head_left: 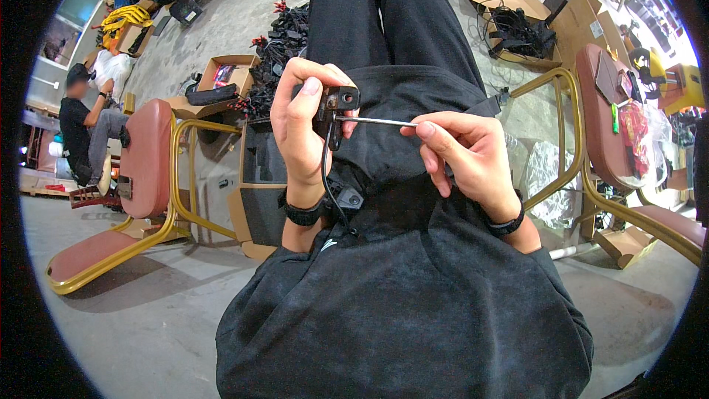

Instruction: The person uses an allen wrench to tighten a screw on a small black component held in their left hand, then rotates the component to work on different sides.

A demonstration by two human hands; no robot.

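My left hand (301,114) is closed around a small black device (346,97) with a round lens-like opening, held up over my lap. From it a thin black cable (325,166) hangs down toward my left wrist. Between thumb and fingertips, my right hand (473,159) pinches a slim metal rod (377,122), which looks like a screwdriver shaft. The rod lies level, and its far end meets the lower part of the device. A black wristband sits on each wrist, with a small black camera-like block (350,198) beside the left one.
Brown padded chairs with gold frames stand at left (148,159) and right (607,114). Past my knees lie a tangle of black cables (284,44) and an open carton (528,48) with more cables. A foam-lined box (264,151) is left of my forearm. Other people sit at far left.
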